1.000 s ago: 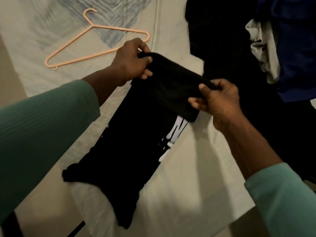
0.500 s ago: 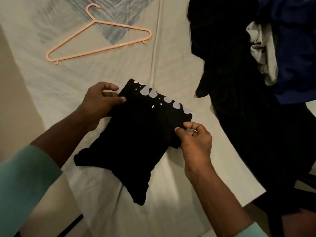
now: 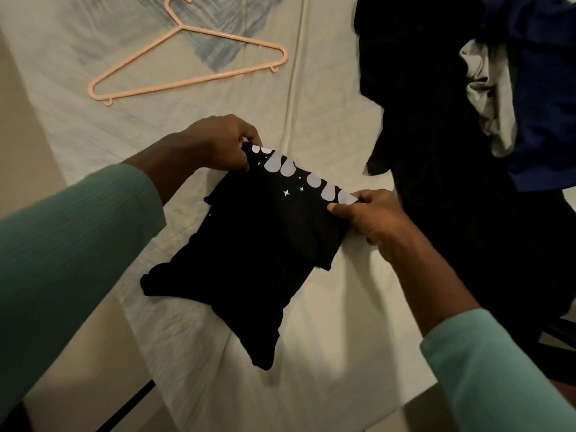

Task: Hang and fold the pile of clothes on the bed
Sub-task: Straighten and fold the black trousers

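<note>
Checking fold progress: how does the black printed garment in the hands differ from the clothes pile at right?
The black printed garment is folded compact; the clothes pile lies crumpled. The left hand and right hand pinch the garment; the pile is untouched. Both show black fabric.

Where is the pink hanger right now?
Head view, upper left: the pink hanger lies flat on the bed sheet, beyond the left hand and left of the clothes pile.
</note>
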Demonstrator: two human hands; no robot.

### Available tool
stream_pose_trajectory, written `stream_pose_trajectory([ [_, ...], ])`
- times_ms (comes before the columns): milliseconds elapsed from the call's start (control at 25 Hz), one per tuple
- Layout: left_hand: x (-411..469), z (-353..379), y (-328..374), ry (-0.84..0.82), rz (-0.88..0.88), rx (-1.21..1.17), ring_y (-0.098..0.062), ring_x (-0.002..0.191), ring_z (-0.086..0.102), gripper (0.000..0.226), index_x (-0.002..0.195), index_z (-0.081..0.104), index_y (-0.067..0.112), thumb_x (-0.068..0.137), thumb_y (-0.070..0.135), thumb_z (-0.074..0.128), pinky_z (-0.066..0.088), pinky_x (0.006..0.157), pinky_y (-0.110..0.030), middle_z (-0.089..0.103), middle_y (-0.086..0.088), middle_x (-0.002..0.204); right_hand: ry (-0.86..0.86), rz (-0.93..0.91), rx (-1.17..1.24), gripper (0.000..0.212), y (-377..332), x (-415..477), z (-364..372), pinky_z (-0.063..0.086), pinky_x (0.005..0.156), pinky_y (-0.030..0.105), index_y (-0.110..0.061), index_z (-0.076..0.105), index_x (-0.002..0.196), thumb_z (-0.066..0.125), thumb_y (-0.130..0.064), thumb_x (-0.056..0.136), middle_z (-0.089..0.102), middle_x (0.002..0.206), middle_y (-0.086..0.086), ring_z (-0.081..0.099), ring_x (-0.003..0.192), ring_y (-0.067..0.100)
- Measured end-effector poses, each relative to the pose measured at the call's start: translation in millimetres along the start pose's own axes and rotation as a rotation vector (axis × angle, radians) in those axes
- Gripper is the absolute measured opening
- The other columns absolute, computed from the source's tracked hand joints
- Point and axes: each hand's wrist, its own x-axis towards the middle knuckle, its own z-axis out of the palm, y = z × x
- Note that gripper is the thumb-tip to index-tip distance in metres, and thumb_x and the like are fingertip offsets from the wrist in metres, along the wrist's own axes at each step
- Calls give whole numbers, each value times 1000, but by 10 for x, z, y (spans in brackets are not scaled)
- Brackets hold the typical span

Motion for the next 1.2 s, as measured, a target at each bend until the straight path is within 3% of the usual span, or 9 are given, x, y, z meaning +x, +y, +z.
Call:
stream_pose_trajectory([
  [160, -6, -106, 57, 287, 57, -264, -19, 79, 76, 16, 96, 72, 20, 88, 7, 78, 61, 77, -35, 74, -1, 104, 109, -220, 112, 18, -321, 40, -145, 49, 43, 22, -23, 63, 89, 77, -15, 93, 72, 93, 10, 69, 55, 18],
  [280, -167, -144, 12, 477, 122, -667, -22, 75, 78, 17, 91, 69, 14, 84, -2, 73, 66, 74, -43, 73, -6, 96, 233, -476, 240, 18, -501, -36, -240, 65, 66, 32, -25, 67, 89, 78, -10, 91, 74, 97, 9, 76, 74, 19],
  [480, -756, 115, -219, 473, 69, -1176, -25, 80, 72, 10, 80, 71, 8, 79, 6, 61, 65, 80, -41, 71, -10, 80, 262, -672, 225, 25, -22, -601, 26, 61, 83, 28, -32, 71, 90, 81, -9, 85, 68, 108, 5, 72, 96, 13],
  [600, -1066, 548, -445, 456, -67, -1119, -17, 68, 64, 21, 69, 71, 14, 88, 14, 63, 58, 68, -36, 66, -5, 69, 206, -716, 135, 21, 591, -874, 314, 54, 89, 16, -18, 72, 98, 79, -5, 82, 58, 115, -2, 63, 112, 8],
  [760, -1181, 871, -608, 448, -156, -711, -10, 80, 68, 23, 91, 72, 24, 90, 47, 74, 57, 76, -41, 74, 8, 88, 193, -650, 20, 25, 1004, -953, 527, 55, 84, 18, -23, 67, 110, 67, -22, 85, 57, 118, -11, 61, 109, 3],
  [840, -1110, 786, -501, 492, -173, -588, -7, 91, 69, 30, 106, 69, 27, 96, 55, 66, 55, 79, -35, 73, 12, 102, 309, -457, 100, 18, 835, -903, 485, 54, 77, 23, -27, 65, 111, 60, -36, 96, 63, 112, -12, 64, 100, 5],
  [1000, -695, 585, -327, 347, -315, -659, -24, 98, 71, 42, 102, 75, 13, 101, 51, 57, 57, 93, -43, 75, -2, 101, 281, -7, 89, 56, 266, -464, 335, 45, 66, 35, -21, 57, 71, 49, -70, 96, 62, 72, -5, 58, 70, 18],
  [1120, -497, 537, -257, 279, -415, -806, -32, 98, 72, 33, 102, 76, 9, 98, 41, 66, 60, 95, -49, 76, -12, 106, 242, -10, 143, 45, 141, -208, 374, 52, 71, 35, -10, 64, 72, 68, -50, 93, 67, 70, -2, 64, 71, 21],
  [1200, -457, 567, -264, 407, -466, -876, -34, 98, 73, 31, 93, 73, 6, 99, 36, 67, 61, 93, -49, 76, -15, 104, 365, -39, 280, 38, 121, -147, 372, 52, 72, 31, -13, 60, 66, 73, -36, 94, 64, 67, -4, 60, 66, 17],
])
